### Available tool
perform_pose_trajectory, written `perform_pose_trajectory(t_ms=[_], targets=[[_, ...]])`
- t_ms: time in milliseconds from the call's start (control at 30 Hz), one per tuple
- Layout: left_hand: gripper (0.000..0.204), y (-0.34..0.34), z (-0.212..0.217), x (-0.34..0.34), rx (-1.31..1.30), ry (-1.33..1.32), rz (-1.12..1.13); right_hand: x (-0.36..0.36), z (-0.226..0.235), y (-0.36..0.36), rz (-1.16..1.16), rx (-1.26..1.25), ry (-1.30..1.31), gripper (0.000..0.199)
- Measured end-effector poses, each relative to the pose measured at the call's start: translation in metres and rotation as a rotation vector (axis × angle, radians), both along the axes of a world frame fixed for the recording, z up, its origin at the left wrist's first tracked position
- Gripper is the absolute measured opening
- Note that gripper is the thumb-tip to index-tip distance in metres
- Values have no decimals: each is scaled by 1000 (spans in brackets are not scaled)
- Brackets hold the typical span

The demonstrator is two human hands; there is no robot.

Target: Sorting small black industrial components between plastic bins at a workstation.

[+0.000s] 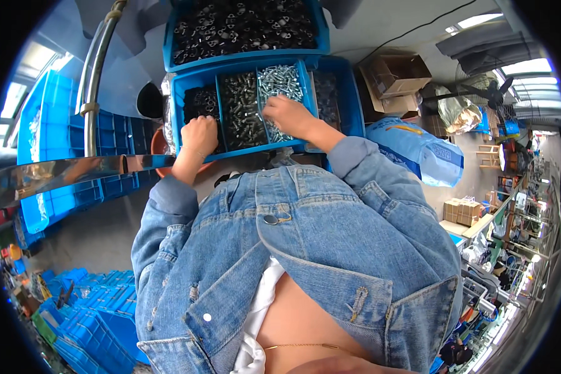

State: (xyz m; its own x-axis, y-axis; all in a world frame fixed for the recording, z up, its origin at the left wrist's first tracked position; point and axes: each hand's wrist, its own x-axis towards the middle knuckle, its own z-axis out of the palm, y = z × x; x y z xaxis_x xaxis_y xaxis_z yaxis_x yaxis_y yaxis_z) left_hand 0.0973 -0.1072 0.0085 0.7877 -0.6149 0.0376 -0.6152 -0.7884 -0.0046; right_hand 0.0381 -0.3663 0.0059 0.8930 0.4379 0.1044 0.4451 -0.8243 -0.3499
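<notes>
A blue divided bin (243, 151) lies in front of me. Small black parts (201, 98) fill its left compartment, dark screws (238, 103) its middle one and silver screws (280, 82) its right one. At the near edge of the left compartment is my left hand (199, 135), its fingers curled down and closed; whatever they hold is hidden. My right hand (291, 116) reaches over the silver screws, fingertips pinched together beside the divider to the dark screws. What sits in that pinch is too small to make out.
Behind stands another blue bin (246, 56) of black metal pieces. A metal tube frame (93, 93) and stacked blue crates (115, 134) are at left. On the right are a blue-and-white sack (417, 149), cardboard boxes (396, 75) and a fan (489, 93).
</notes>
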Motion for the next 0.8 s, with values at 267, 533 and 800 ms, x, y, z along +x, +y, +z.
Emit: perform_pose_trajectory(t_ms=[267,533,800], targets=[[8,11,15,-1,-183,125,52,14,13,-6,-196,545,274,8],[16,29,33,-9,-496,488,218,24,25,7,-299,876,736,12],[16,41,18,-19,-1024,645,336,43,7,37,104,102,221,18]])
